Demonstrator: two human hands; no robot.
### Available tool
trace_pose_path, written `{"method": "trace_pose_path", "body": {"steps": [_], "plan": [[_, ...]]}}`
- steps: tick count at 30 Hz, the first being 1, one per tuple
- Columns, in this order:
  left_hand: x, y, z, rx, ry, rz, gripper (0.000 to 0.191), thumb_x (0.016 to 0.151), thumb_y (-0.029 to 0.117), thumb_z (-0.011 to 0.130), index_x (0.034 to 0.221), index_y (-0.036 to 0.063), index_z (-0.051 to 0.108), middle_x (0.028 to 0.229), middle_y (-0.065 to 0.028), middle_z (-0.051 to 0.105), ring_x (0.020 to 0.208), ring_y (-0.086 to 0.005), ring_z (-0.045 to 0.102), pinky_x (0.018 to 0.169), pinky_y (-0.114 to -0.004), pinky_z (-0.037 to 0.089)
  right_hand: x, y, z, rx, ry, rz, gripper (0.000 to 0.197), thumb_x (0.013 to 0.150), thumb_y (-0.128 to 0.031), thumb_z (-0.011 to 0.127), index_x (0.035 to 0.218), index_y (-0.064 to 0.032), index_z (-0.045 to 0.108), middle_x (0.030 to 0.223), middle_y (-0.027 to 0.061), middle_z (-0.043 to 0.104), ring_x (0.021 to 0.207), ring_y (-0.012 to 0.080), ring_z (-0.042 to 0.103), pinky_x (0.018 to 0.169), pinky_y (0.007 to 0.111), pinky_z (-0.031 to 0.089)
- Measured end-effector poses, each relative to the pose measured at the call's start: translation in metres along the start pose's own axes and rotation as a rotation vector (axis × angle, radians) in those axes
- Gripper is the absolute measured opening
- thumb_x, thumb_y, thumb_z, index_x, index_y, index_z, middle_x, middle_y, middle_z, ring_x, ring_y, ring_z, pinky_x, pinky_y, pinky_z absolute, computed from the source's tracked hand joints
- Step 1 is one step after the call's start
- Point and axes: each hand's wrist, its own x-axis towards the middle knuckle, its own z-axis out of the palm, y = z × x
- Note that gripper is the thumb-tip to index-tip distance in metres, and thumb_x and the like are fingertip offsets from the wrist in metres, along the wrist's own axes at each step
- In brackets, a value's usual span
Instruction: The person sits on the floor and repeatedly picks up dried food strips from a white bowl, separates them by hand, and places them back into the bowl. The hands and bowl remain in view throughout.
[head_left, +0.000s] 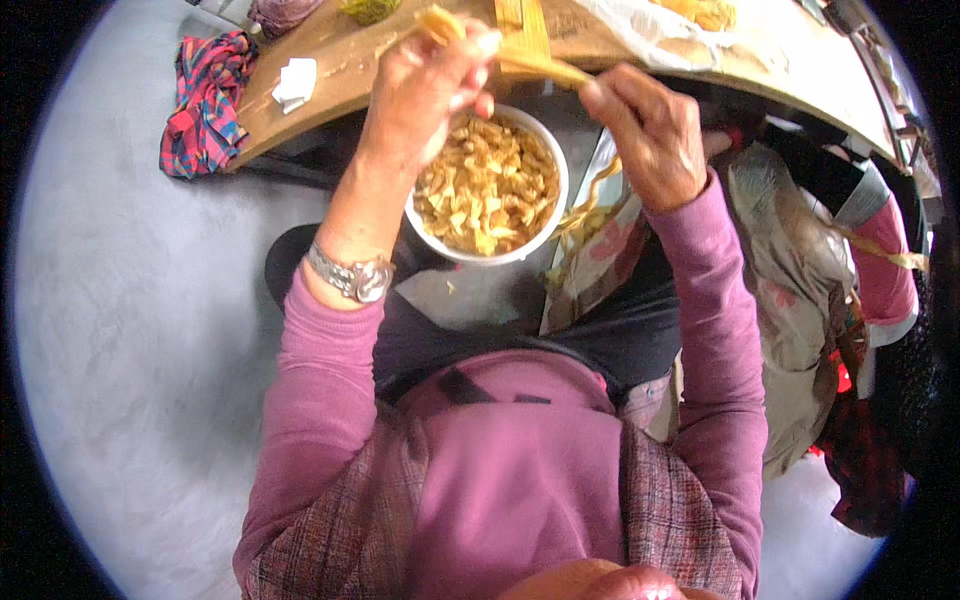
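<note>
A long yellow, dried-looking plant strip (544, 66) stretches between my two hands above the near edge of the table. My left hand (427, 97) grips it near one end, and a curled piece sticks out past the fingers. My right hand (649, 135) pinches the other end between thumb and fingers. Below them, between my knees, stands a round white tub (561, 169) full of short yellow-brown pieces (487, 187). Part of its far rim is hidden behind my left hand. Both hands are slightly blurred.
Flat yellow strips (525, 34) and a clear plastic bag (660, 37) lie on the wooden table (337, 97). Crumpled white paper (296, 82) and a plaid cloth (206, 105) are at left. A printed bag (600, 262) with yellow scraps stands beside the tub; more bags (787, 300) are at right.
</note>
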Motion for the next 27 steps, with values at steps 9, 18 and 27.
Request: {"method": "trace_pose_path", "body": {"steps": [9,18,27], "plan": [[0.104,-0.039,-0.024,1.192,0.464,0.570,0.008,0.077,0.012,0.061,0.078,0.0041,0.059,0.065,-0.0128,0.059,0.065,-0.0211,0.061,0.057,-0.033,0.049,0.079,0.073,0.036,-0.610,0.113,-0.079,0.023,0.088,-0.029,0.055,0.083,-0.0083,0.064,0.071,0.0141,0.062,0.064,0.0298,0.061,0.059,0.041,0.047],[-0.048,-0.045,-0.032,0.893,0.055,-0.071,0.031,0.081,0.031,0.071,0.090,0.0027,0.064,0.065,0.0004,0.059,0.052,-0.0036,0.052,0.045,-0.020,0.042,-0.074,0.008,0.022,0.158,-0.034,0.202,0.028,0.093,-0.024,0.056,0.079,0.0002,0.056,0.061,-0.0005,0.043,0.059,0.0062,0.040,0.053,0.022,0.035],[-0.175,-0.130,-0.045,0.318,-0.346,-0.213,0.046,0.092,0.036,0.051,0.116,-0.0031,0.051,0.097,-0.0150,0.063,0.079,-0.0196,0.062,0.068,-0.031,0.051,-0.138,-0.076,0.077,0.547,-0.342,-0.079,0.017,0.085,-0.022,0.059,0.079,-0.0067,0.058,0.070,0.0139,0.057,0.066,0.0325,0.059,0.059,0.041,0.047]]}}
